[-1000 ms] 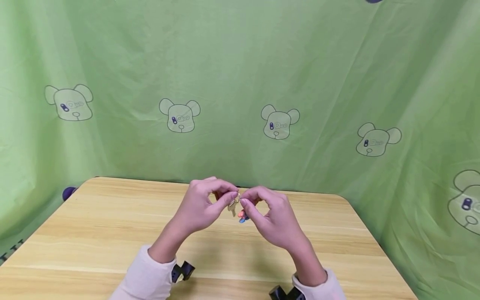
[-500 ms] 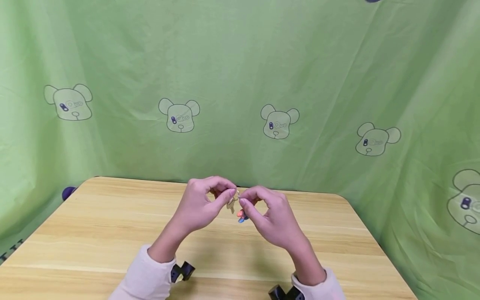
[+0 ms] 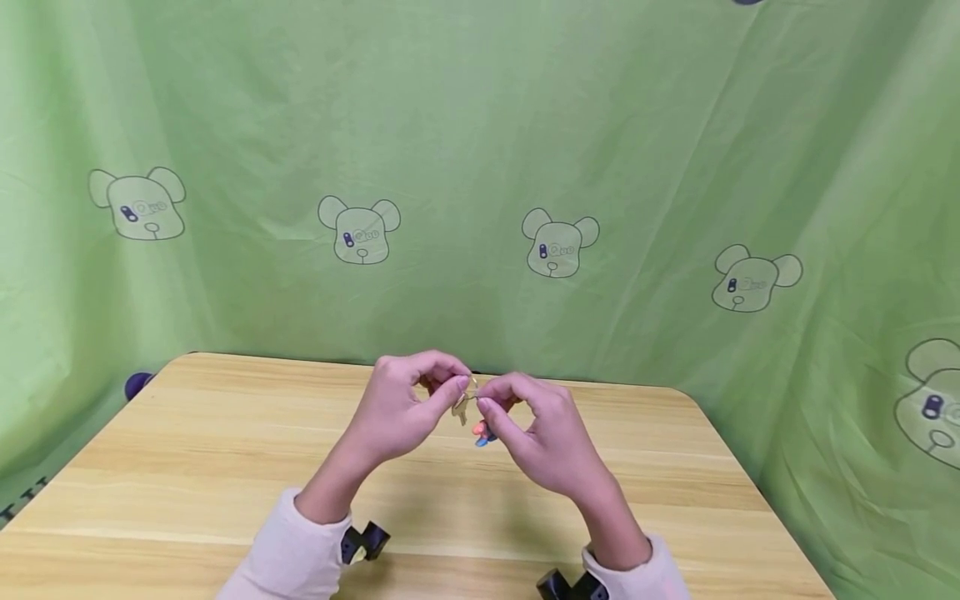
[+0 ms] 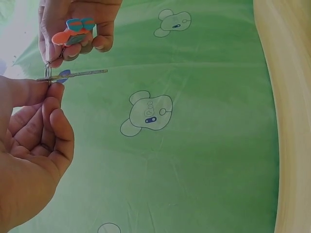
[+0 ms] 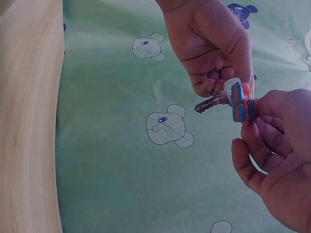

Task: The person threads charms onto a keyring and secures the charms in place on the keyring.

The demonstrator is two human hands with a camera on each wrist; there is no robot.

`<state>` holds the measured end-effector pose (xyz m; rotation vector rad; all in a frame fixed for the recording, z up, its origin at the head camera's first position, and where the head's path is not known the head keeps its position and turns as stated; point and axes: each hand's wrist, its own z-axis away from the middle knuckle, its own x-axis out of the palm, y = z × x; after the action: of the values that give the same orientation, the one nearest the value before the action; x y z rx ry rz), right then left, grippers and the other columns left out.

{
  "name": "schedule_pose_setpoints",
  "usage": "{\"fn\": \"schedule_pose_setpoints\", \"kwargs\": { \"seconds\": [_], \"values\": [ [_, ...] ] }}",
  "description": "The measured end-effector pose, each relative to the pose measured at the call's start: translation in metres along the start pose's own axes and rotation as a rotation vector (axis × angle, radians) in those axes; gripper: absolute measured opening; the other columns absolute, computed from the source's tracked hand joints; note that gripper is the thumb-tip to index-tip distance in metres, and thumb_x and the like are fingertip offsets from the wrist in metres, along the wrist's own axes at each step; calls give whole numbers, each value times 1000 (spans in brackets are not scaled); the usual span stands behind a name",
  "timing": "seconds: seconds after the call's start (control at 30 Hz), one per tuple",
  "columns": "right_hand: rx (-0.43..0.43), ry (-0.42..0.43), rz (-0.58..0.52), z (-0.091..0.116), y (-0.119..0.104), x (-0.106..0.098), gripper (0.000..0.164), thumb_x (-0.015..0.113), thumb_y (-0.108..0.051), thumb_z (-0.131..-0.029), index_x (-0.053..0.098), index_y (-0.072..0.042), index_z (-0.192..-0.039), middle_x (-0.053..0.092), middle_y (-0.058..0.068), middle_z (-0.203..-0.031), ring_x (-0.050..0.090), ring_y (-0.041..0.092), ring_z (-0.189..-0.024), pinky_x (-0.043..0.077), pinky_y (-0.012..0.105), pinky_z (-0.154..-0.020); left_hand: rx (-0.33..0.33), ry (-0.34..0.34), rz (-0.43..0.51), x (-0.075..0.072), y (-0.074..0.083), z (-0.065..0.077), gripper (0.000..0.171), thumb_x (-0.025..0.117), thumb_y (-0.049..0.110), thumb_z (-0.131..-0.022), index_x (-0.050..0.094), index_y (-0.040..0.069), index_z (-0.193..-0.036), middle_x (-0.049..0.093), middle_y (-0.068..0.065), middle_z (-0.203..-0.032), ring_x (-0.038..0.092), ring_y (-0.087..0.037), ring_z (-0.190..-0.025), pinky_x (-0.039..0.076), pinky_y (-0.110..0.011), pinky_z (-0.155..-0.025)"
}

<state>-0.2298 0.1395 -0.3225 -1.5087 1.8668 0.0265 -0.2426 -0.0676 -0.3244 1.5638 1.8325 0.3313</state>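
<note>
My left hand (image 3: 397,412) and right hand (image 3: 546,429) meet above the far half of the table. Between their fingertips is a thin metal key ring (image 4: 47,72), pinched by thumb and forefinger on each side. A flat key (image 3: 461,409) hangs from the ring by the left fingertips; its toothed blade shows in the right wrist view. Below the right fingertips dangles a small orange and blue figure charm (image 3: 482,432), partly covered by that hand. A short link (image 4: 61,52) shows beside the charm in the left wrist view. Exactly where the right fingertips grip is hard to see.
A light wooden table (image 3: 225,467) spreads under both forearms. Green cloth (image 3: 450,125) printed with bear heads hangs behind and at the sides. Black wrist cameras (image 3: 372,540) sit at the cuffs.
The left hand has shifted slightly left and up with the key, and more of the ring shows between the fingertips. The right hand has barely moved.
</note>
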Motion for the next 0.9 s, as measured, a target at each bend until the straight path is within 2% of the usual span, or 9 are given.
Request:
{"fn": "schedule_pose_setpoints", "kwargs": {
  "seconds": [0.2, 0.33, 0.5, 0.63, 0.73, 0.9],
  "values": [
    [24, -36, -19, 0, 1, 0, 10, 67, 0, -97, 69, -10, -98, 70, -8, -78, 68, 4, -68, 56, 22, -66, -17, -44, -25, -4, -1, 0, 7, 72, 5, -94, 76, 11, -93, 68, 10, -74, 62, -8, -64, 51, -26, -55],
    [100, -134, -42, 0, 3, -1, 8, 66, -4, -99, 69, -11, -99, 68, -8, -79, 66, 5, -69, 56, 24, -62, -32, -117, -67, -9, -4, 0, 6, 72, 5, -94, 75, 10, -92, 67, 9, -74, 60, -6, -64, 52, -26, -56],
    [252, -337, -62, 0, 8, -2, 5, 67, -7, -100, 71, -9, -102, 69, -8, -82, 66, 6, -73, 57, 27, -69, -114, -282, -117, -15, -15, 0, 7, 70, 7, -95, 74, 11, -91, 67, 7, -73, 57, -5, -62, 51, -25, -59],
    [331, -490, -80, 2, 18, 2, 6, 66, -7, -100, 70, -6, -103, 71, -6, -83, 67, 6, -75, 57, 27, -72, -200, -437, -145, -17, -26, 2, 8, 69, 7, -95, 73, 13, -90, 67, 9, -72, 59, -6, -63, 51, -27, -61],
    [372, -563, -113, 6, 27, 8, 4, 66, -4, -98, 70, -6, -99, 73, -1, -83, 68, 9, -75, 57, 26, -70, -251, -532, -154, -16, -36, 3, 8, 69, 5, -94, 73, 11, -90, 67, 10, -72, 62, -7, -64, 53, -28, -63],
    [454, -652, -163, 12, 45, 22, 5, 67, -1, -97, 70, -4, -95, 74, 2, -83, 71, 12, -76, 55, 24, -68, -310, -633, -151, -12, -56, 9, 7, 70, 0, -91, 73, 6, -88, 66, 7, -71, 60, -8, -63, 52, -27, -60]
  ]
}}
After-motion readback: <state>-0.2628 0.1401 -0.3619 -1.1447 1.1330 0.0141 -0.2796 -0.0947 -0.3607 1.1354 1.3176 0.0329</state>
